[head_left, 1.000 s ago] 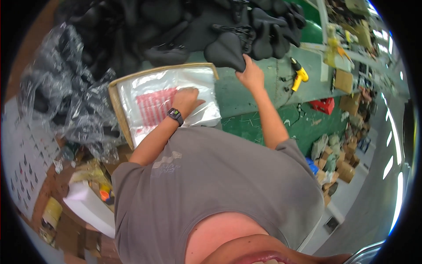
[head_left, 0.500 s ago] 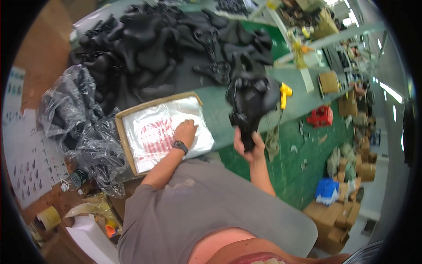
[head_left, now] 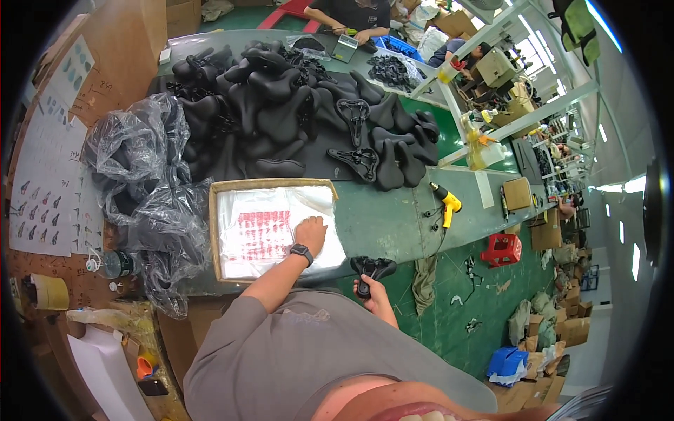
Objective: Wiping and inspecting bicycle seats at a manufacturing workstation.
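My left hand [head_left: 310,235], with a dark watch at the wrist, rests on a stack of clear plastic bags [head_left: 263,235] with red print. Its fingers are curled against the top bag near the stack's right side; the fingertips are partly hidden. The bags lie in a shallow cardboard box [head_left: 274,184] on the bench. Low at the bench's front edge, my right hand [head_left: 377,295] grips a black bicycle saddle [head_left: 372,266] by its narrow end, the underside partly showing. Beyond the box lies a large pile of black saddles [head_left: 274,98].
Crumpled clear plastic [head_left: 165,196] covers dark things left of the box. A yellow heat gun [head_left: 449,203] lies on the green bench [head_left: 393,217] at right. A red stool [head_left: 502,250] stands on the floor. A bottle [head_left: 118,264] is at far left. Co-workers sit beyond the bench.
The saddle in my right hand has come down and closer to my body, and it is turned differently. My left hand stays on the bags. The view has shifted, showing more of the far bench.
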### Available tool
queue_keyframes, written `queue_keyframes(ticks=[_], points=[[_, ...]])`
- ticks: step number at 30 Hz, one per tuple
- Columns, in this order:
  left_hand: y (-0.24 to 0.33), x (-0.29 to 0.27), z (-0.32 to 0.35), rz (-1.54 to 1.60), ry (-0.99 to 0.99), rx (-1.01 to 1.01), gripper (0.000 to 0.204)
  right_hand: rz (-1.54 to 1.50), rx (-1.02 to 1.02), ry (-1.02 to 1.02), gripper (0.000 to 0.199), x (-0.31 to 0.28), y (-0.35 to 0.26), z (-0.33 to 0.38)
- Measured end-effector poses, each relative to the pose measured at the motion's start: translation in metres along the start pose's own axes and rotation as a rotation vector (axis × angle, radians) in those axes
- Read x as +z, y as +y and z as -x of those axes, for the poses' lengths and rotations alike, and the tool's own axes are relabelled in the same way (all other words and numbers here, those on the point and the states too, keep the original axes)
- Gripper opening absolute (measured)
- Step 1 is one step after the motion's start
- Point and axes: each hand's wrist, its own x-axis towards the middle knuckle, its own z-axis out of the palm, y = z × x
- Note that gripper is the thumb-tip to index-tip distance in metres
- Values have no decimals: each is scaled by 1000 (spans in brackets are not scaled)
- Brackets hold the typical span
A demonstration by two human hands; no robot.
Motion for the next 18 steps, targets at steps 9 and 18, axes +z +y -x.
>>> queue_keyframes(ticks=[9,18], points=[[-40,-17,6,476,23,-341,24,884,-423,138,67,-13,8,7],[-67,-51,35,478,251,-479,29,1150,-705,-499,65,129,17,2]])
